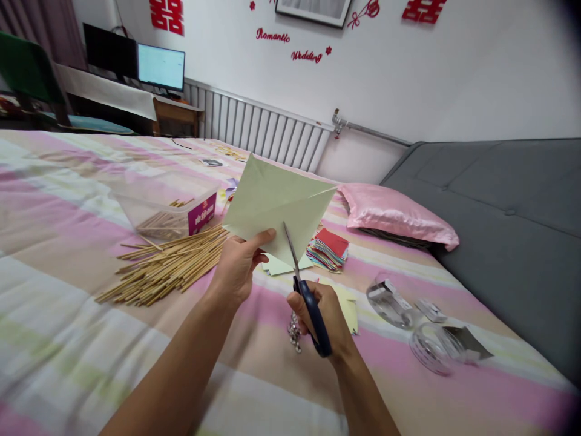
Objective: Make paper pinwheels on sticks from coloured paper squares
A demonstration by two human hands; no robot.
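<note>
L hand (236, 269) is pinched on the lower edge of a pale green folded paper sheet (276, 203), thumb on the near face, holding it up in the air above the pink-and-cream striped bedspread (68, 242). R hand (324, 315) is wrapped through the handles of dark-blue-handled scissors (306, 290); blades point up w/ the tips already on the sheet's bottom edge, just right of the L thumb. Can't tell how far the blades are parted, they read as one thin line. Taking the sheet as landmark: heap of thin bamboo sticks (167, 266) lies below-left of it, clear plastic box w/ purple label (175, 212) left of it, stack of mixed-colour paper squares (329, 248) below-right, pink satin pillow (394, 215) further right, clear tape rolls (408, 321) well below-right. To cut well, I'd judge: keep the sheet taut, L fingers clear of the blade line, follow the diagonal fold visible across the face, feed paper into the scissors w/ long strokes rather than snips.
</note>
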